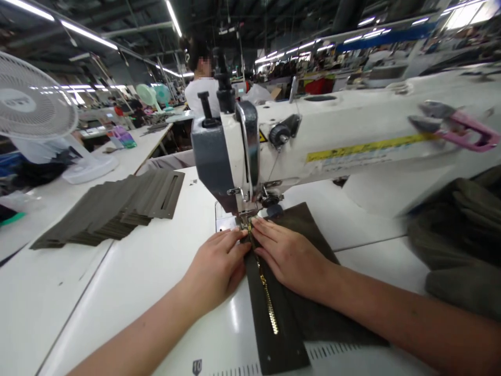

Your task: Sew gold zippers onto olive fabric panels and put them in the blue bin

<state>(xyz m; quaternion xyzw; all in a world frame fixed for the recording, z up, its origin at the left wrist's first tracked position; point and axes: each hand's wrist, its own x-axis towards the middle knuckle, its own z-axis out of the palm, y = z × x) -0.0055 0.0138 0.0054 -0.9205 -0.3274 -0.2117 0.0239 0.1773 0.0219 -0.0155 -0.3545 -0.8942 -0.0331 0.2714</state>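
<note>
A dark olive fabric panel [276, 347] with a gold-toothed zipper [269, 305] running along it lies under the presser foot of a sewing machine [211, 156]. At the panel's left edge, my left hand [219, 261] rests with its fingertips on the material close to the foot, fingers slightly bent and thumb apart. My right hand [293, 256] lies flat on the panel just right of the zipper, fingers stretched toward the needle area. The gold zipper pull sits below both hands. The needle itself is hidden behind the foot and fingertips.
A fanned stack of olive pieces [113, 209] lies on the table at left, with a white fan [90, 162] behind it. Pink-handled snips [465, 128] rest against the machine arm. Bunched dark fabric [465, 235] is at right. A person in white [201, 96] is beyond.
</note>
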